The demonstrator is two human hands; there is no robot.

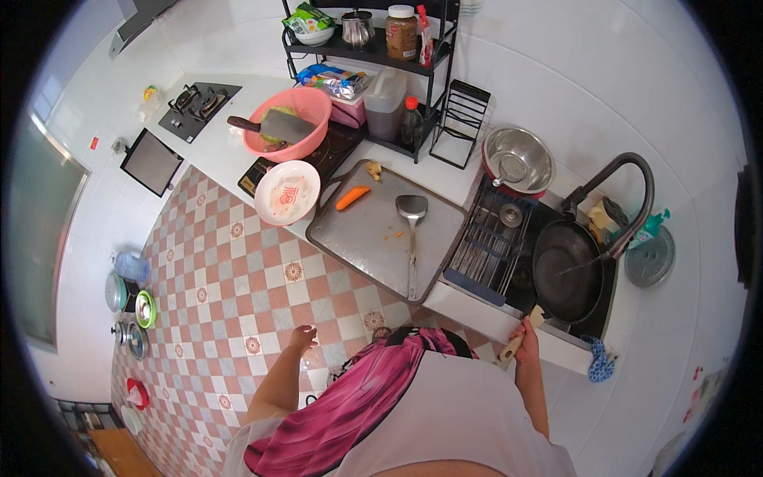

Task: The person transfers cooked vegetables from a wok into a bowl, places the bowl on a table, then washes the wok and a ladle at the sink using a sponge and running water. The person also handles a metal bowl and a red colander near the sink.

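My right hand (527, 344) grips the pale wooden handle (537, 316) of a black frying pan (566, 286). The pan lies in the sink (577, 330) under a dark, arched faucet (647, 191), and a thin stream of water runs into it. My left hand (304, 338) hangs over the floor with nothing in it, its fingers loosely bent. On the counter in front of me is a grey cutting board (369, 238). It bears a carrot (353, 197), a piece of ginger (374, 170), a metal spatula (412, 208) and small orange scraps.
A drying rack (477, 286) spans the sink's left part; steel bowls (527, 149) stand behind it. A plate (287, 192) overhangs the counter's front edge. A cleaver (287, 126) rests across a pink basket (319, 107). A blue cloth (599, 359) hangs at the sink's right.
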